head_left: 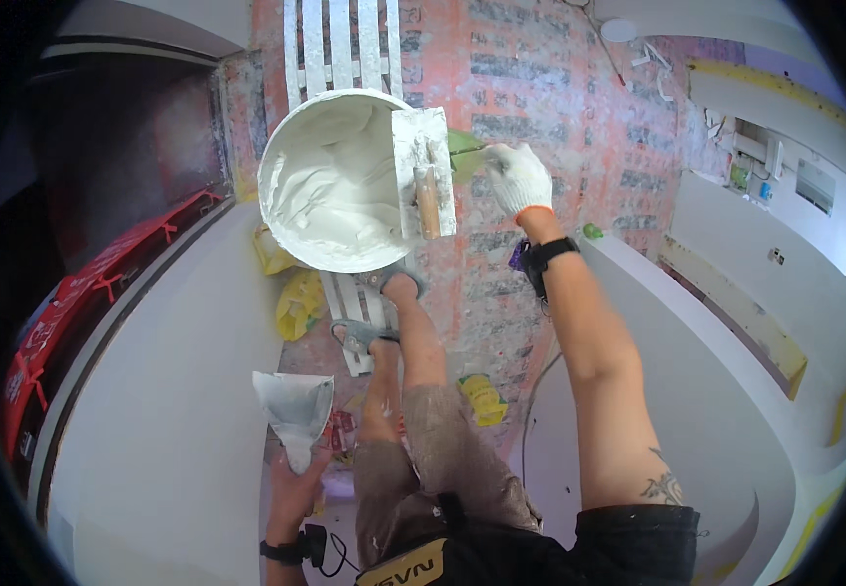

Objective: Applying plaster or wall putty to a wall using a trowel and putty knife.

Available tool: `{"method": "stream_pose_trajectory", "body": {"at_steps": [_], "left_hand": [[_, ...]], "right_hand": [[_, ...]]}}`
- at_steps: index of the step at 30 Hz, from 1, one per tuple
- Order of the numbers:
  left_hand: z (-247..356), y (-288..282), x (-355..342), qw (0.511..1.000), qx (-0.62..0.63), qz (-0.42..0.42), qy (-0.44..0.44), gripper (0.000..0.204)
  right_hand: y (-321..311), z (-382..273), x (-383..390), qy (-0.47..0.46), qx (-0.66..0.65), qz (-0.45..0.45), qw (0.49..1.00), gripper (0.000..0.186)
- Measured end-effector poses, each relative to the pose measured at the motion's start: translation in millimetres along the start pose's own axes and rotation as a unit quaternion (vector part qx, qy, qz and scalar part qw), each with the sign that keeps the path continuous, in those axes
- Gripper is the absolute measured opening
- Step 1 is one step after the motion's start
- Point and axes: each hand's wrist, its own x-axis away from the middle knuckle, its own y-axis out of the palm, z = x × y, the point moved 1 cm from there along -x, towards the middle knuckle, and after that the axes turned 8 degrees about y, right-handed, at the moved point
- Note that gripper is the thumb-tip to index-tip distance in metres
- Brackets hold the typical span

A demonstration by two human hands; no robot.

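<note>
My left hand [293, 471], bare, grips the handle of a wide putty knife [286, 398], blade up and smeared with white. A large round bucket [269, 200] full of white putty [345, 190] stands on a slatted bench ahead of me. Across its right rim lies a plastering trowel [428, 127] with a wooden handle, coated in putty. My right hand [518, 179], in a white knitted glove, is closed just right of the trowel. From its fingers a thin dark rod [467, 150] runs toward the trowel, over something green [463, 161]; its far end is hidden.
My sandalled feet stand on the white slatted bench [340, 44]. Below is a floor with worn red sheeting [501, 107]. Yellow bags [301, 303] lie near the left wall [179, 361]; another yellow bag [484, 398] lies right of my legs. A low white wall [687, 342] runs along the right.
</note>
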Motion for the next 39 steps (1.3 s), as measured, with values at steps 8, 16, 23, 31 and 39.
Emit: {"method": "stream_pose_trajectory", "body": {"at_steps": [8,16,23,31,39], "left_hand": [[-33.2,-8.0,-26.0,0.999,-0.033,0.017,-0.018,0.022],[-30.8,-6.0,-27.6,0.999,0.006,0.014,-0.041,0.02],[-29.2,-8.7,-18.7,0.999,0.004,0.007,-0.048,0.021],[0.6,-16.0,25.9,0.998,0.028,0.022,0.06,0.02],[11.5,-58.1,108.9,0.975,0.171,0.045,0.133,0.027]], "right_hand": [[55.3,-2.1,-47.6,-0.06,0.326,-0.132,0.934,0.015],[55.8,-10.7,-41.1,-0.094,0.334,-0.052,0.936,0.014],[3.6,-33.4,-27.7,-0.082,0.342,0.001,0.936,0.016],[-107.3,-44.7,7.9,0.001,0.275,0.066,0.959,0.019],[-233.2,-145.3,50.8,0.14,-0.366,-0.216,0.894,0.025]]}}
